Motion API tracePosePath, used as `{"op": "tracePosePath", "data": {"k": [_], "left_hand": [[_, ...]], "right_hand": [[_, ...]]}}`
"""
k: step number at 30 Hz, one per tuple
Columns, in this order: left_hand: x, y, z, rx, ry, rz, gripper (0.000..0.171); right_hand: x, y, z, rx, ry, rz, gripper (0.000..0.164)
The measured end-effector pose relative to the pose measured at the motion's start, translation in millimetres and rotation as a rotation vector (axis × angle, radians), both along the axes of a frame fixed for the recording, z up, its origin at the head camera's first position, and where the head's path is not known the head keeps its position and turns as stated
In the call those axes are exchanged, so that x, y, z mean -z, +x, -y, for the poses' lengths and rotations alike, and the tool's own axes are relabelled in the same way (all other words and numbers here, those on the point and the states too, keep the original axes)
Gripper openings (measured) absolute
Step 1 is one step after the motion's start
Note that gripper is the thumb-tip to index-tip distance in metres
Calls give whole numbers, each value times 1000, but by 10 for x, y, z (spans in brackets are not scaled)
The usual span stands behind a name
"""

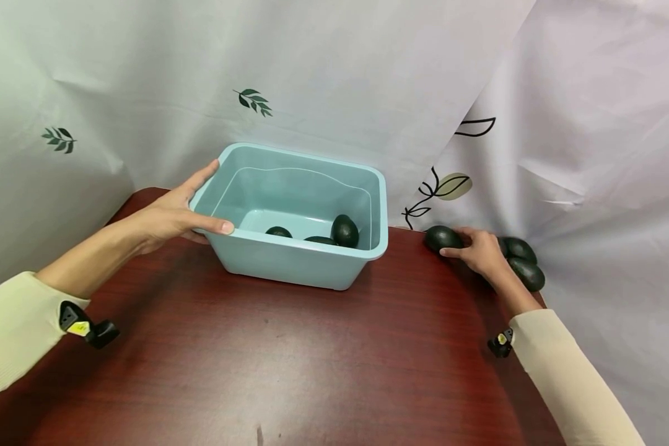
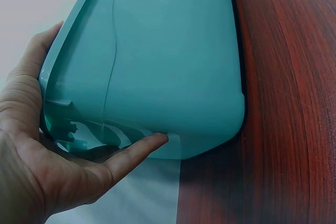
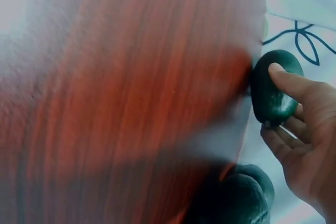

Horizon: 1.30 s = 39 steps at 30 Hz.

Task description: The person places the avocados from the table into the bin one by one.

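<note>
Item 1: dark green, smooth-skinned, egg-shaped avocado [image 1: 439, 238]. It is sitting at the far right edge of the reddish-brown, wood-grained surface [image 1: 290, 353], well apart from the bin; whether it is touching the surface, the views are not settling. Handling, as judged: probably weighing modestly, feeling firm, bruising under hard squeezing, its glossy rounded skin tending to slip and roll. Best hold: across the widest girth, thumb opposing the rest.

Item 2: pale blue, rectangular, open-topped plastic bin [image 1: 290, 263]. It is standing upright towards the back of the surface, with three dark green avocados [image 1: 345, 231] showing inside. Likely light and slightly flexing; the rim is offering the surest hold.

Item 3: further dark green, oval loose avocados [image 1: 526, 274], clustering just beside the right hand, which is partly hiding them.

Pose, right hand [image 1: 479, 249]: its fingers are grasping Item 1, the thumb lying across one side, the others partly hiding behind. The cream-sleeved right forearm [image 1: 574, 378] is extending forward from the lower right.

Pose, left hand [image 1: 170, 217]: its fingers are gripping the bin's left front corner, thumb lying over the front rim, forefinger running along the left rim.
</note>
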<state>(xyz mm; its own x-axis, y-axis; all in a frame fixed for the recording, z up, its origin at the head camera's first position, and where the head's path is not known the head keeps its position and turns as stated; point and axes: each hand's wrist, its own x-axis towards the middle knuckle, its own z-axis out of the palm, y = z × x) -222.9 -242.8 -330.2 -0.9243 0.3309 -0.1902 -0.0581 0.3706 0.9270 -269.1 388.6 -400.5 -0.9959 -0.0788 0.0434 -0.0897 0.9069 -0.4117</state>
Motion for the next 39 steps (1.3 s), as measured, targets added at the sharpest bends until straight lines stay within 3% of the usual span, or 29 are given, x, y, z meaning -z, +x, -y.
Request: {"op": "tracePosePath", "data": {"k": [21, 39], "left_hand": [[16, -3, 9, 9, 10, -9, 131], [-3, 9, 5, 7, 2, -1, 131]], "right_hand": [[110, 57, 101, 47, -73, -76, 75], [-107, 83, 225, 32, -165, -113, 78]]}}
